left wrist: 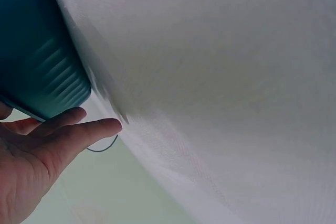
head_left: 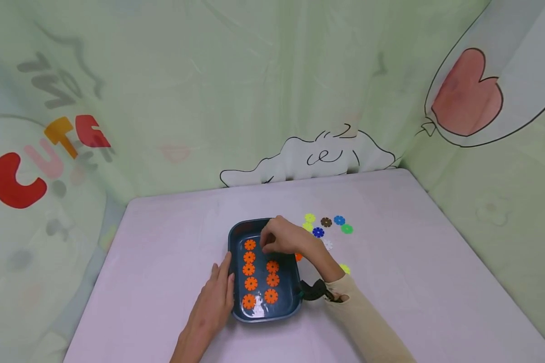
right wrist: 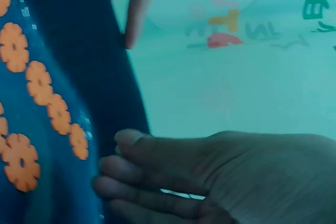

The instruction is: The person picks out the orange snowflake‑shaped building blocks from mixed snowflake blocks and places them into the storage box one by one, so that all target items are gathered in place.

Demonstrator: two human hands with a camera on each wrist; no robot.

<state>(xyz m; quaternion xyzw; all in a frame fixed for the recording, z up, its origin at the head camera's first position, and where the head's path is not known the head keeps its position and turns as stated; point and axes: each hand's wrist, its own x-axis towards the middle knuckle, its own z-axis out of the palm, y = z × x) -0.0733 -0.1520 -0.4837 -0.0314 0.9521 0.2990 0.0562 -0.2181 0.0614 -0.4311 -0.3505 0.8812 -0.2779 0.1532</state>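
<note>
A dark blue rectangular tray [head_left: 260,275] holds several orange flower-shaped discs [head_left: 248,269] in two columns, the left one longer. My left hand [head_left: 213,297] rests against the tray's left side with its fingers extended. In the left wrist view, those fingers [left wrist: 100,128] lie by the tray's ribbed outer wall [left wrist: 50,72]. Over the tray's upper right part is my right hand [head_left: 283,237], fingers bent and thumb close to the index finger. The right wrist view shows that hand [right wrist: 210,177] near the tray wall; whether anything is between its fingertips is hidden.
Right of the tray lie loose discs: yellow [head_left: 310,218], brown [head_left: 326,222], light blue [head_left: 339,220], green [head_left: 347,229], dark blue [head_left: 318,232], white [head_left: 328,244] and a partly hidden orange disc [head_left: 298,257]. Another yellow disc [head_left: 345,268] shows beside the right forearm. Printed curtains surround the pale table [head_left: 163,242].
</note>
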